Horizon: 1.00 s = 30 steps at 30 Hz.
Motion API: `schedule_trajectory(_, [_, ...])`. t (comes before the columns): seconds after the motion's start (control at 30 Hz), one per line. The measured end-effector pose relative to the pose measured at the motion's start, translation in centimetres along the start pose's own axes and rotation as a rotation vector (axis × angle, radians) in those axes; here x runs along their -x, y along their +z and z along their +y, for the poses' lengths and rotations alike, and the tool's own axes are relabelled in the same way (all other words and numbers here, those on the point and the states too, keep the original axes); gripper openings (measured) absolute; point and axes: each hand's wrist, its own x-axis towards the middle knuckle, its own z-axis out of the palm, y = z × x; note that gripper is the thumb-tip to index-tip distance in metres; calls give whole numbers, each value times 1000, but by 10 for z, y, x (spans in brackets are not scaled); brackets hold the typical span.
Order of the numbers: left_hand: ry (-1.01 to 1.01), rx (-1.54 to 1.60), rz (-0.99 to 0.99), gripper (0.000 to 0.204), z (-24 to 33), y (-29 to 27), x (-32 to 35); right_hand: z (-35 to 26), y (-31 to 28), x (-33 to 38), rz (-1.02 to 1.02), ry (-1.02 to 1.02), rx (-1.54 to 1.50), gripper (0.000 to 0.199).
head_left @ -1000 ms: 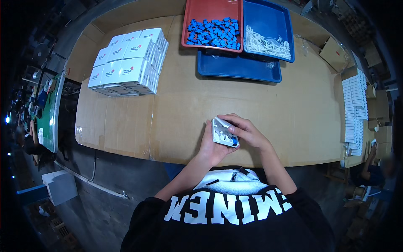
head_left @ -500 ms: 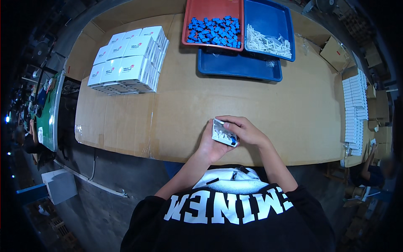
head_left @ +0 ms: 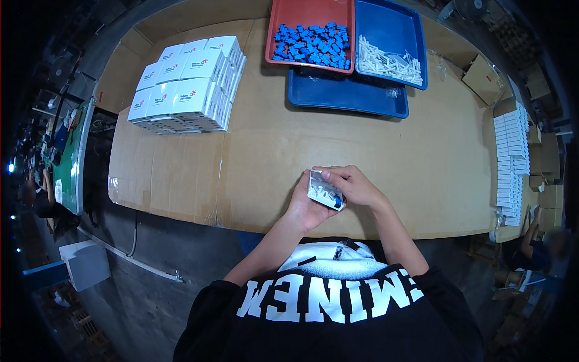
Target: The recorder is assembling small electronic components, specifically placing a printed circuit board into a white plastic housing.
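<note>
A small open white plastic housing (head_left: 321, 190) lies in my left hand (head_left: 303, 210), whose palm and fingers support it from below and along its left side. Small white parts show inside it, and a blue piece (head_left: 338, 201) sits at its lower right corner. My right hand (head_left: 360, 186) grips the same housing from the right, with the thumb over its upper face and the fingers at its far edge. What lies under the right thumb is hidden. Both hands are just above the cardboard-covered table (head_left: 271, 163), near its front edge.
White boxes (head_left: 192, 96) stand stacked at the far left. A red tray (head_left: 309, 13) of blue parts and a blue tray (head_left: 389, 27) of white pieces rest over another blue tray (head_left: 347, 96). White units (head_left: 509, 163) line the right side. Other people sit left and right.
The whole view has shifted slightly. Both hands keep their hold on the white housing, and its tilt looks almost the same.
</note>
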Motion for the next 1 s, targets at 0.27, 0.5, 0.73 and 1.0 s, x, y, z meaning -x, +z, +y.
schedule_trajectory(0.27, [-19,-29,24,59,4,5,1,1,-3,-2,-6,10,-3,44])
schedule_trajectory(0.5, [-27,-29,29,59,6,6,-1,-4,-6,-4,-18,70,-13,44])
schedule_trajectory(0.73, [-32,-51,37,60,5,4,-5,7,-5,-8,-24,-4,39,44])
schedule_trajectory(1.0, [-7,-44,19,62,3,0,-4,4,1,0,6,49,-57,45])
